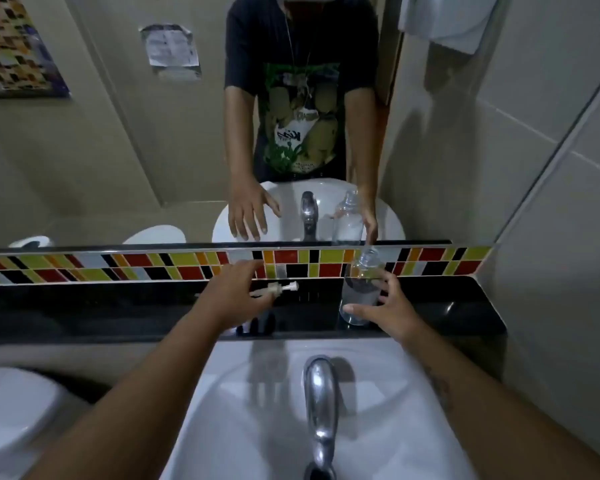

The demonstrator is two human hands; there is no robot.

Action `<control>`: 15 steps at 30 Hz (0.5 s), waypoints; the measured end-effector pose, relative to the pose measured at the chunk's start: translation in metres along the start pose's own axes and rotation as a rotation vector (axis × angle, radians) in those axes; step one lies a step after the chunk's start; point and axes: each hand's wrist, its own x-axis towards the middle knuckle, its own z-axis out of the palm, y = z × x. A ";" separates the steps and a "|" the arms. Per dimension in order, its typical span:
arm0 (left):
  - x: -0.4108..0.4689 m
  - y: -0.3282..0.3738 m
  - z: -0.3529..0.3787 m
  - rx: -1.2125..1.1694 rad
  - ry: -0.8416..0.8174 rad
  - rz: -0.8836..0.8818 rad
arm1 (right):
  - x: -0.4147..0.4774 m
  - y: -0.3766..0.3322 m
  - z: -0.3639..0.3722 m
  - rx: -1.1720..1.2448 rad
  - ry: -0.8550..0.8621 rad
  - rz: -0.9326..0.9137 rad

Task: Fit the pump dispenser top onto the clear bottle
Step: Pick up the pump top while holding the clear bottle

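Bathroom mirror and a band of red, yellow and black mosaic tiles (174,263) back a narrow glossy black worktop (458,306) behind a white ceramic basin (243,393) with a chrome tap (321,396). On that ledge a clear plastic bottle (359,289) stands upright with its neck open, while a white pump dispenser top (281,288) lies on its side to the left, close against the tiled wall.

Both hands are open and hold nothing. The left hand (238,294) reaches with spread fingers to the pump, its fingertips at or just short of the pump's tube end; contact cannot be told. The right hand (385,308) cups loosely beside the bottle, thumb close to its lower wall.

Judged from this, the task is at its pickup stage: the next move calls for pinching the pump, steadying the bottle, then feeding the tube down the neck.

Room is tight: wall behind, ledge edge dropping to the basin in front, so a nudged bottle could tip.
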 end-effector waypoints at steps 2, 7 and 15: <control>0.010 -0.004 0.011 0.072 -0.034 -0.009 | 0.006 0.003 0.006 0.035 0.011 -0.024; 0.031 -0.011 0.045 0.190 -0.071 -0.007 | 0.021 0.019 0.020 0.095 0.100 -0.073; 0.048 -0.010 0.072 0.287 -0.059 0.013 | 0.029 0.038 0.029 0.133 0.165 -0.087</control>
